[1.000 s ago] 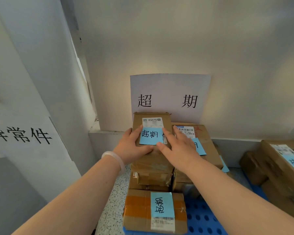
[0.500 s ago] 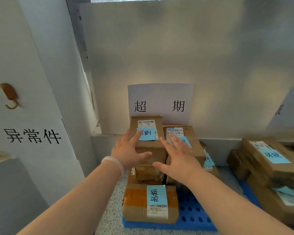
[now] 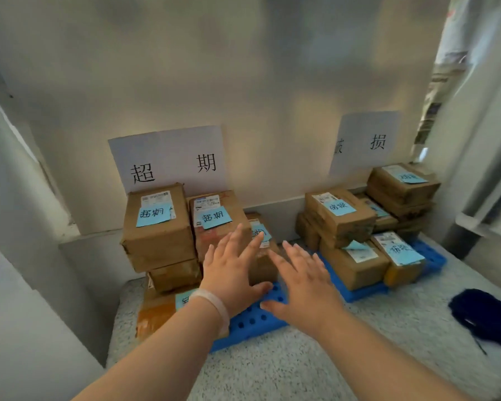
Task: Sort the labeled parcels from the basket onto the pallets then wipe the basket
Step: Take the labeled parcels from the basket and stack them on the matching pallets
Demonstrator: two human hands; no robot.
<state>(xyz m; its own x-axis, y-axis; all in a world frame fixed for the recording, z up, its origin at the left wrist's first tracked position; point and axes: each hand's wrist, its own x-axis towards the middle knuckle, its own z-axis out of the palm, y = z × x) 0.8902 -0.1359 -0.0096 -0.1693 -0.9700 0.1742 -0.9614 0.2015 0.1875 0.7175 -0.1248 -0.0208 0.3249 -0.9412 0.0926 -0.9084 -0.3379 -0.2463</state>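
Head view: both hands, left (image 3: 232, 273) and right (image 3: 304, 287), spread flat, holding nothing, mid-frame before brown cardboard parcels (image 3: 159, 227) on a holey blue plastic pallet (image 3: 252, 322).

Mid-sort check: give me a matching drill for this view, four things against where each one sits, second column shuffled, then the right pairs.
Things
1. dark blue cloth
2. pale bracelet
3. 超期 sign
4. sign ending in 损

Places
A. on the wall above the right stack of boxes
B. on the speckled floor, far right
C. on the wall above the left stack of boxes
D. on the wrist of the left hand

Pairs: 1-B, 2-D, 3-C, 4-A
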